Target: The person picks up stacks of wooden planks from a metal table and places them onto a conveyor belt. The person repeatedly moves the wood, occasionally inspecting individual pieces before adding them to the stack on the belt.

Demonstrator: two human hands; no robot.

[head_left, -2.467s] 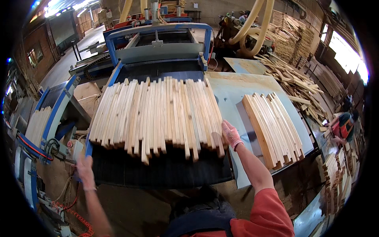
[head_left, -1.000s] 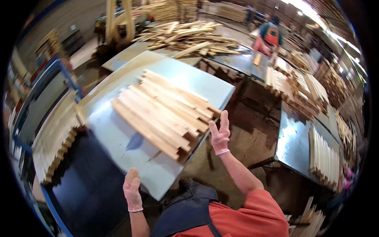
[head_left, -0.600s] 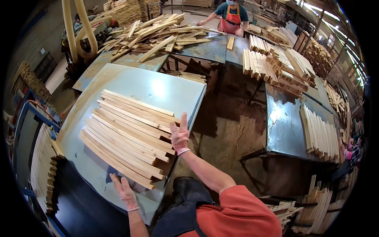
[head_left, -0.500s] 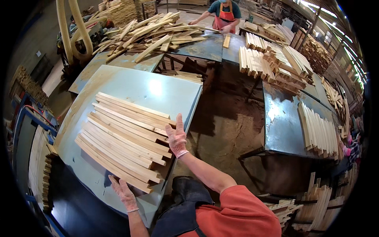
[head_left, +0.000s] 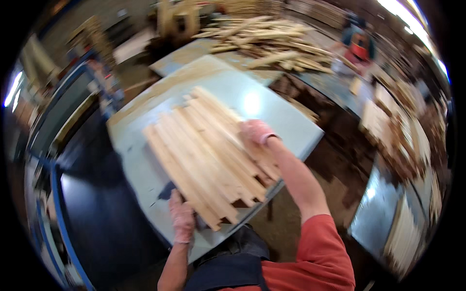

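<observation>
A row of pale wooden strips (head_left: pixel 204 150) lies side by side on a light blue-grey tabletop (head_left: pixel 291 126), their near ends uneven. My left hand (head_left: pixel 182 218), in a pinkish work glove, is beside the outermost strip on the left, near its front end. Its fingers are stretched out flat and hold nothing. My right hand (head_left: pixel 257 132), gloved alike, rests on or against the strips at the right side of the row. Motion smears its fingers, so I cannot make out whether they grip a strip.
A heap of loose wooden pieces (head_left: pixel 272 39) covers a table beyond mine. A person in a red apron (head_left: pixel 359 46) works at the far right. Stacked strips (head_left: pixel 388 121) stand on tables to the right. A blue-framed machine with a dark surface (head_left: pixel 107 208) adjoins on the left.
The view has turned left, so the scene sits farther right and is blurred. My right hand has moved from the strips' near right ends to farther along the row's right side. My left hand stays beside the row.
</observation>
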